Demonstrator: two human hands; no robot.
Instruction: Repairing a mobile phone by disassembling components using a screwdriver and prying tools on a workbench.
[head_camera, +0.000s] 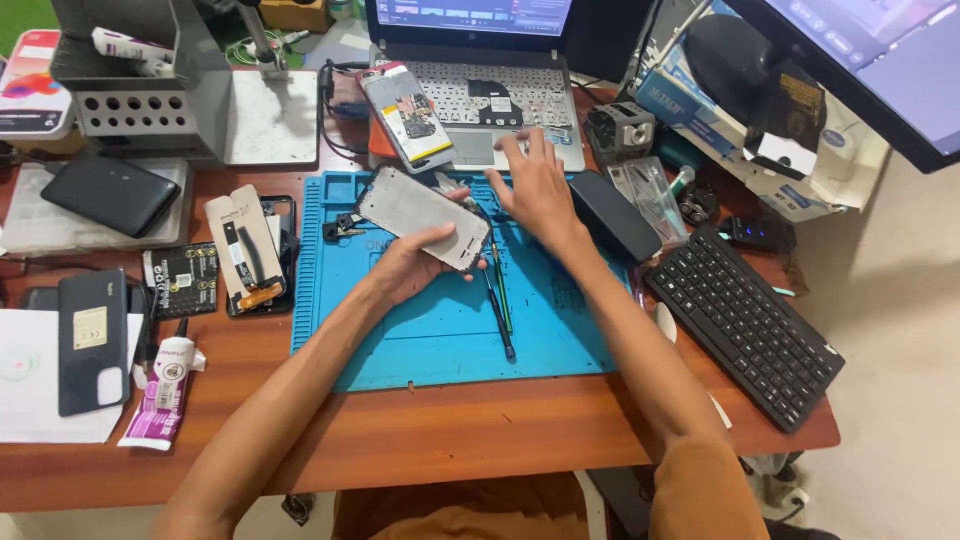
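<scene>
On the far left a flat box (30, 85) with red-orange picture lies at the desk (450, 430) corner, and a white paper (40, 380) with faint round mark sits under a dark phone back cover (90, 340) that has a small pale yellow sticker. Next to it a white-and-pink tube (160, 390) lies flat, w/ a black square label card (185, 280) above it and an opened phone (260, 255) covered by a beige strip. The left hand (415, 265) holds the phone frame (425, 215) from below, fingers curled on its lower edge, tilted above the blue mat (450, 330). This grip is only on one edge, so I think the frame could slip and drop onto the screwdrivers (498, 300) lying just under it, and get scratched. The right hand (535, 190) is spread wide, holding nothing, reaching to the laptop (480, 120) front edge; its sleeve or wrist may push the second phone (410, 115) resting on the laptop, or the black case (615, 215) just beside it. At right, past a clear plastic packet (645, 195), a blue-and-white box (700, 110) leans behind a black lamp-like part w/ white tag, and a black keyboard (745, 325) hangs near the desk edge, so an elbow could knock it.
</scene>
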